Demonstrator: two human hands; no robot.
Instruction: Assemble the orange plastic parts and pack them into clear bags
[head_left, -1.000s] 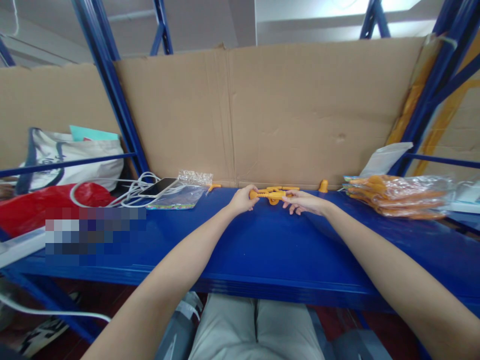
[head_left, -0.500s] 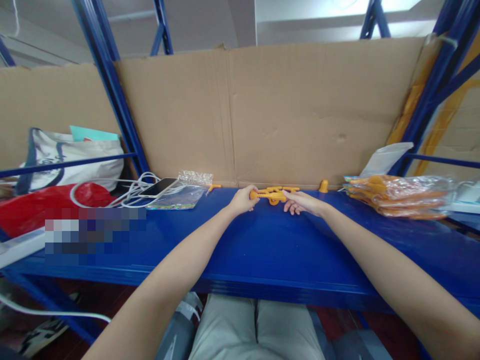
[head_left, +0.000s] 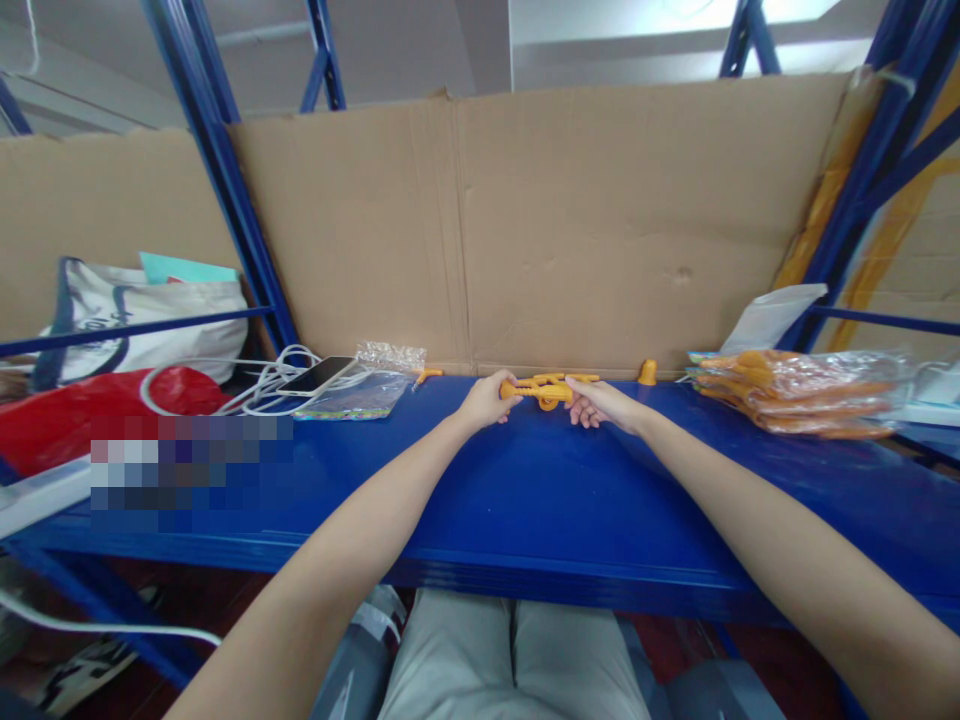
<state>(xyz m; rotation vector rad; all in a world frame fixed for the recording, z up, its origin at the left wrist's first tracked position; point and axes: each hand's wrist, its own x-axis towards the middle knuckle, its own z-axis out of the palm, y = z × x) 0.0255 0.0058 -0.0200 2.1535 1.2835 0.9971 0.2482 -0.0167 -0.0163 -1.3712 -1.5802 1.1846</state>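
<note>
An orange plastic toy piece [head_left: 544, 389] lies at the far edge of the blue shelf [head_left: 525, 480], close to the cardboard backing. My left hand [head_left: 487, 398] is closed around its left end. My right hand [head_left: 604, 402] pinches its right end with curled fingers. Both arms reach straight forward across the shelf.
A small orange cone [head_left: 646, 373] stands right of the toy, and a small orange part [head_left: 427, 376] lies to its left. Bags of orange pieces [head_left: 795, 390] sit at the right. A phone [head_left: 324, 374], white cables [head_left: 262, 385] and a clear bag [head_left: 360, 392] lie at the left, beside a red bag [head_left: 82, 410].
My right hand has crept slightly left along the orange toy. The left hand stays put.
</note>
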